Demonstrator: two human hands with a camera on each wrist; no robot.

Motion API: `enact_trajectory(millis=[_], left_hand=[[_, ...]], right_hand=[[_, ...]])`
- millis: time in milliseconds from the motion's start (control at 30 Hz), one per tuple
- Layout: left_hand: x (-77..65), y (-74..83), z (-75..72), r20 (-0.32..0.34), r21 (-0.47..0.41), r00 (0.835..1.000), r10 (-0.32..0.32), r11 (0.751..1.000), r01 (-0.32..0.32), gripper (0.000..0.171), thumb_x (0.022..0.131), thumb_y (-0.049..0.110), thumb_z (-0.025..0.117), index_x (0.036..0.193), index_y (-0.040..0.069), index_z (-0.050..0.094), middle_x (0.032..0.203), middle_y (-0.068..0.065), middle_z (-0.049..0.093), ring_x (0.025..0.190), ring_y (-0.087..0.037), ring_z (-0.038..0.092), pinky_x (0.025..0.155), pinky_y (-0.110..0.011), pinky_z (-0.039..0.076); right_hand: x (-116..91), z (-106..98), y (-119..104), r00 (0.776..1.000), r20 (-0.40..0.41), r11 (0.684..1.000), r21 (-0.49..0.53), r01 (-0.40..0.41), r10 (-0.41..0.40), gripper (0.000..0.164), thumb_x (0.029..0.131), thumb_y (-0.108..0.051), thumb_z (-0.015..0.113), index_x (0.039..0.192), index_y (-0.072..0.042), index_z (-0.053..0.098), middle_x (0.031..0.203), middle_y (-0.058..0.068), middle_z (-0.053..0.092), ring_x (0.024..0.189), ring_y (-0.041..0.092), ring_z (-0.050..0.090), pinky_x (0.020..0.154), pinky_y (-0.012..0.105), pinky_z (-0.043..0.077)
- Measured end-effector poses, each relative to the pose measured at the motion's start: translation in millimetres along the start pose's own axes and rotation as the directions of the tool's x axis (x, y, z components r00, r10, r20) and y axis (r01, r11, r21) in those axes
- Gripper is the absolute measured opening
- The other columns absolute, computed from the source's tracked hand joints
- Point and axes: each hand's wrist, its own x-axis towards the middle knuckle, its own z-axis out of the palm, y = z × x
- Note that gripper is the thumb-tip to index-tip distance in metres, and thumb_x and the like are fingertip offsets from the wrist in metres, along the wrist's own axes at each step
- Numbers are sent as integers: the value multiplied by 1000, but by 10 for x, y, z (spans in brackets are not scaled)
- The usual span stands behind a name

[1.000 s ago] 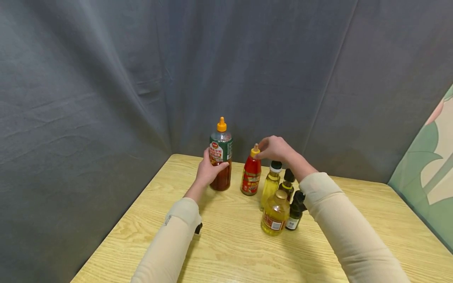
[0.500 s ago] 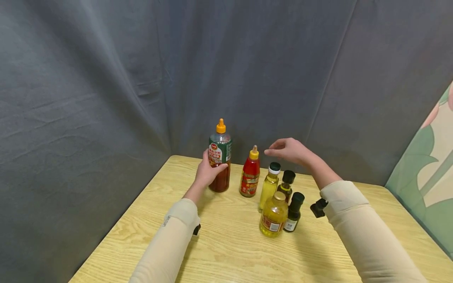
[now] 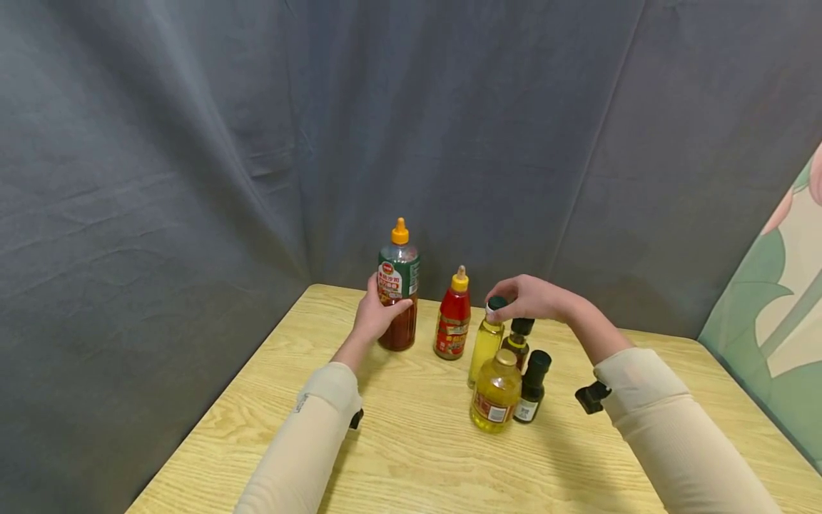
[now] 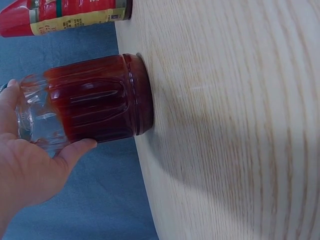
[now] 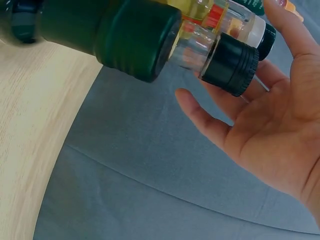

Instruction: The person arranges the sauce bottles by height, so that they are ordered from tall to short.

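Left of the red bottle point(image 3: 453, 327), the left hand point(image 3: 374, 314) clasps the sauce point(image 3: 399, 333), its Chinese label point(image 3: 390, 277) blurred. Right of the red bottle, the right hand point(image 3: 530, 296) parts its fingers around the slim bottle's point(image 3: 485, 351) cap point(image 3: 497, 303) — gripping or not, I cannot tell.

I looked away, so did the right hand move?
Yes, in the head view the right hand moved rightward, from the red bottle to the slim yellow bottle.

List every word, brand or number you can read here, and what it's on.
"番茄沙司", as best it reads: large sauce bottle; its logo and other lines are too blurred.
Red squeeze bottle: characters too blurred.
Round oil bottle: label too small.
Small dark bottle: white label, too small.
Left sleeve: mark too small.
Nothing else readable.
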Motion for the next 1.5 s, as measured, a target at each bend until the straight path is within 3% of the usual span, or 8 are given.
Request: enact_trajectory(millis=[100, 233, 733, 1500], left_hand=[[9, -5, 0, -2, -1, 1000, 2, 1000, -2, 91, 88, 35, 81, 157, 20, 25, 144, -13, 53, 131, -32, 51, 112, -51, 37], [12, -2, 0, -3, 0, 1000, 2, 1000, -2, 90, 88, 35, 81, 157, 21, 25, 144, -13, 53, 131, -32, 51, 112, -50, 37], [15, -7, -4, 3, -13, 1000, 18, 1000, -18, 91, 89, 34, 80, 159, 20, 23, 145, -13, 52, 132, -32, 50, 112, -51, 37], [-7, -42, -62, -3, -7, 1000, 10, 1000, -10, 90, 89, 35, 80, 158, 21, 24, 145, -13, 52, 132, -33, 50, 112, -52, 37]], right_hand=[[4, 20, 5, 1000, 1, 1000, 17, 13, -13, 44, 89, -32, 79, 123, -6, 68, 107, 5, 70, 93, 20, 66, 88, 43, 55], [10, 53, 17, 999, -12, 999, 15, 35, -35, 40, 86, -24, 81, 119, -5, 69, 104, 4, 70, 88, 18, 65, 82, 39, 56], [15, 86, -24, 996, -78, 995, -86, 43, -50, 30, 84, -20, 84, 109, -6, 73, 95, 1, 70, 81, 18, 63, 76, 37, 56], [99, 92, -109, 995, -96, 990, -139, -15, 1, 31, 84, -17, 83, 111, -5, 73, 96, 5, 70, 78, 19, 62, 73, 36, 56]])
